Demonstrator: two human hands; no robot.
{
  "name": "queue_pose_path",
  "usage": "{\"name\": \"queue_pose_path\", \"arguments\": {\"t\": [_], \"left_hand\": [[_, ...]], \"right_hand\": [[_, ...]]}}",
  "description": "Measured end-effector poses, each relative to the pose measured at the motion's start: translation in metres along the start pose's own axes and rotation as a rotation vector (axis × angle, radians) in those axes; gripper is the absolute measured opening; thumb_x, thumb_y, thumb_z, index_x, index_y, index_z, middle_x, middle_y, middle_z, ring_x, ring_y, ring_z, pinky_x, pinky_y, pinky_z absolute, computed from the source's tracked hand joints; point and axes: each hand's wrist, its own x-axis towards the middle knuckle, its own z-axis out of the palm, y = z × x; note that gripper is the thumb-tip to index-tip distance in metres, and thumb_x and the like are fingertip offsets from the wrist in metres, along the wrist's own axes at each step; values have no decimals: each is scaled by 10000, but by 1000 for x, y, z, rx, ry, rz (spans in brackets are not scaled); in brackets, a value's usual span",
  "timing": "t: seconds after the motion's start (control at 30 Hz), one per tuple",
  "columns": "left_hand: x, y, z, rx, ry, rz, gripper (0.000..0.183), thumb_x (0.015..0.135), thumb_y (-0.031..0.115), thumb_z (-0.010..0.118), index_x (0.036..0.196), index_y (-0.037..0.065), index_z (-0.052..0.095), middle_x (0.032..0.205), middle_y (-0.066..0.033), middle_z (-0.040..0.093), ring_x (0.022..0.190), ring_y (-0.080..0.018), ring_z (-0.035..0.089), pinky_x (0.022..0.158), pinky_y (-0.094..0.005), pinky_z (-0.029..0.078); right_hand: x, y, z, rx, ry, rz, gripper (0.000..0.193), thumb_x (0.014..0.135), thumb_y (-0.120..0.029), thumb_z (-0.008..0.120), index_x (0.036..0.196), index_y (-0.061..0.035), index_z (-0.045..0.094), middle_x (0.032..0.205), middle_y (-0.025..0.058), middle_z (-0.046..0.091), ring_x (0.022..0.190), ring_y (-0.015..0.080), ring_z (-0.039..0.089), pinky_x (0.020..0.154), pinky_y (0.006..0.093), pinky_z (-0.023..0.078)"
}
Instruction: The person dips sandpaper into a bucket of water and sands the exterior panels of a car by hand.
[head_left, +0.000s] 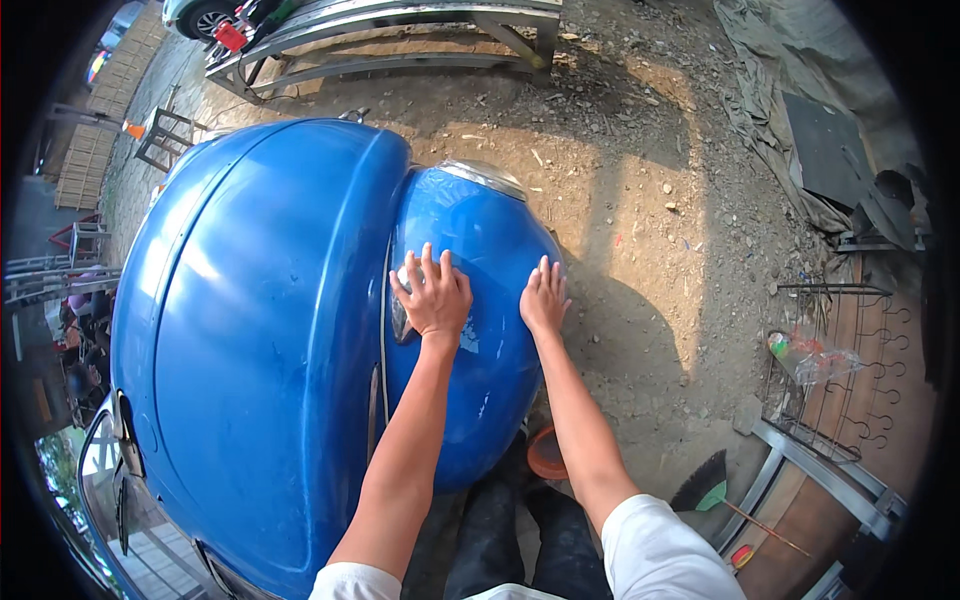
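Note:
A blue car fender (475, 390) bulges out in front of me, beside the wide blue hood (260, 260). Spread fingers point away from me as my left hand (435, 297) lies flat on top of the fender, near the seam with the hood. Partly hidden by that hand is a shiny, pale fitting (402, 318). Over on the fender's outer curve rests my right hand (544, 298), its fingers stretched out along the surface. Neither hand holds anything. Small pale patches mark the paint just below my left hand. At the fender's far end sits a rounded headlamp (485, 178).
A reddish-brown basin (547, 455) stands by my feet. To the right are a broom (708, 485), a wire rack (825, 370) with hooks and a plastic bag, and a metal frame (790, 450). A long metal bench (400, 30) stands beyond the car on stony ground.

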Motion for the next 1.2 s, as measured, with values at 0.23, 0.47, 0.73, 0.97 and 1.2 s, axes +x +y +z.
{"name": "queue_pose_path", "arguments": {"t": [0.23,0.47,0.73,0.97,1.2], "left_hand": [[1,-10,-8,95,-36,-6,237,843,229,613,1062,212,703,1100,42,655,1168,-246,557,1049,-541,348],[0,-20,-7,166,-62,17,224,829,223,607,1023,216,719,1064,55,667,1137,-242,570,1039,-543,358],[1,12,-4,113,-84,21,236,836,220,591,1037,218,715,1077,54,666,1127,-242,572,1046,-541,353],[10,4,-15,141,-99,35,237,865,224,565,1053,224,708,1116,51,656,1155,-258,555,1061,-536,334],[7,-28,-12,238,-102,43,243,823,220,593,1032,226,716,1064,69,673,1116,-228,579,1051,-548,350]], "right_hand": [[9,38,6,143,-62,-5,547,1044,-456,161,1554,-273,238,1620,62,211,1492,308,176,1167,624,48],[16,-12,28,-74,-151,-317,546,1045,-442,224,1554,-248,240,1623,71,192,1488,344,167,1179,580,133],[150,37,29,85,-168,-30,583,1039,-464,205,1551,-187,243,1608,124,219,1467,374,212,1186,553,140],[120,65,16,287,-236,-68,592,1055,-443,142,1553,-135,230,1625,131,148,1508,273,89,1221,400,124],[84,2,50,98,-254,-200,573,1044,-451,181,1559,-204,217,1626,84,175,1496,318,150,1201,511,138]]}}
